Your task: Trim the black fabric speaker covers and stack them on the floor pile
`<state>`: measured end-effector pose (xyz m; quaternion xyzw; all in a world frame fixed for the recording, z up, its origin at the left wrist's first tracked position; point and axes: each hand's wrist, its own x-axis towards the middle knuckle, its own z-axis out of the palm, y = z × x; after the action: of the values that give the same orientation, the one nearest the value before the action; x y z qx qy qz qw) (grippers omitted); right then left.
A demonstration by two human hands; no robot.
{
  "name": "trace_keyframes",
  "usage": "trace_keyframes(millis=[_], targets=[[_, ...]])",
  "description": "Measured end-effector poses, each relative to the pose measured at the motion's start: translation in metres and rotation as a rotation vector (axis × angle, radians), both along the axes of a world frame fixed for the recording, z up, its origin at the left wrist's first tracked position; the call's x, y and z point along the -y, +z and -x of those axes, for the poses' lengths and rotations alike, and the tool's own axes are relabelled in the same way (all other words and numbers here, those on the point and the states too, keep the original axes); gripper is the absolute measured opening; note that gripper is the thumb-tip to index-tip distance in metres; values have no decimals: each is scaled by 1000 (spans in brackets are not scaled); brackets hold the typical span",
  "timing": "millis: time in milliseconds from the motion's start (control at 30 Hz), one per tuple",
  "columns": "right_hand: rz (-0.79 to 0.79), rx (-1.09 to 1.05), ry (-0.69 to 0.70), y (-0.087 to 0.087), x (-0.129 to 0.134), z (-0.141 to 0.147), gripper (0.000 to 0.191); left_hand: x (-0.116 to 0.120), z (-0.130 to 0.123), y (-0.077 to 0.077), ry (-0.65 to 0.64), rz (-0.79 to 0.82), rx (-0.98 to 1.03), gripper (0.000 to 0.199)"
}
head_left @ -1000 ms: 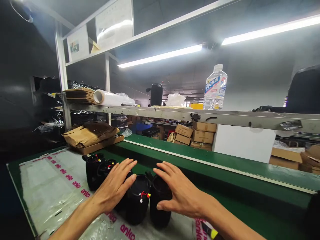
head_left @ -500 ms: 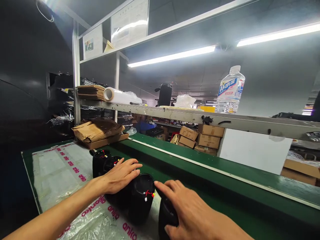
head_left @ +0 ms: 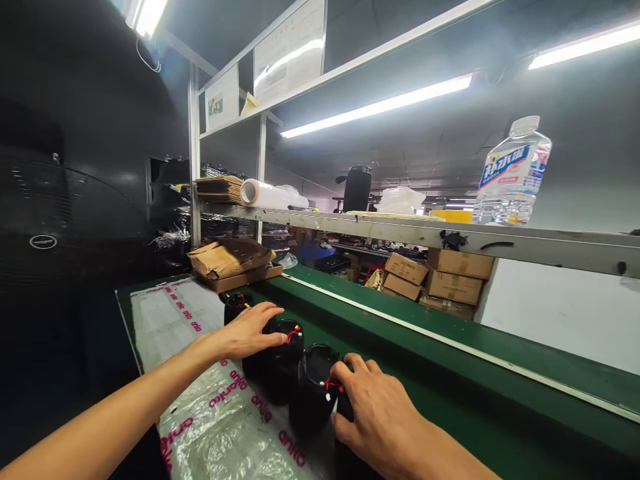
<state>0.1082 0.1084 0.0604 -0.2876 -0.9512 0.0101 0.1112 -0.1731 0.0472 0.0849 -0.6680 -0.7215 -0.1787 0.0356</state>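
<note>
Right hand: the right hand [head_left: 377, 410] curls its fingers and thumb around the nearest housing [head_left: 346, 405], gripping it; most of that black body is hidden.
Second housing: the second housing [head_left: 311, 407], a black, round, open-topped vessel, stands upright just beside the right hand's fingertips, with red leads [head_left: 334, 385] and a white connector [head_left: 329, 397] at its rim.
Third housing: the third housing [head_left: 283, 373], of the same form, stands behind the second, red leads also at its rim.
Left hand: the left hand [head_left: 253, 332] is palm down over the row, fingers extended and not closed on anything; its thumb lies at the third housing's rim, though contact cannot be told.
Row, far end: a partly hidden housing [head_left: 253, 365] lies under the left hand, and the far housing [head_left: 233, 308] shows beyond it.
Work surface: a plastic sheet [head_left: 200, 440] printed "anko" in pink covers part of the green bench [head_left: 425, 373].
Bench, far end: crumpled kraft paper [head_left: 220, 259] rests in a shallow cardboard tray [head_left: 250, 277].
Shelf: the metal shelf [head_left: 390, 230] carries a labelled clear bottle [head_left: 515, 173], a film roll [head_left: 275, 195] and flat cardboard [head_left: 219, 189].
Background: cardboard boxes [head_left: 455, 283] are stacked beyond the bench.
</note>
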Motion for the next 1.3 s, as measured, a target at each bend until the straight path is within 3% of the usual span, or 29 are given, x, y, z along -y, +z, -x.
trace_keyframes(millis=[267,500,667,800,1100,1300], targets=[[-48,2,27,11,2,8,41,-9,12,-7,-109,61,-75,99],[-119,5,129,6,-16,14,43,-26,11,0,-135,38,-178,93],[-45,-38,183,10,-28,13,52,-24,22,1,-193,47,-245,92],[12,-63,215,12,-33,4,48,-26,36,-3,-237,27,-315,97],[54,-112,217,7,-26,-11,32,-37,28,-8,-254,-14,-321,88],[99,-188,63,7,-16,-27,26,-27,21,-10,-363,-82,-461,87]])
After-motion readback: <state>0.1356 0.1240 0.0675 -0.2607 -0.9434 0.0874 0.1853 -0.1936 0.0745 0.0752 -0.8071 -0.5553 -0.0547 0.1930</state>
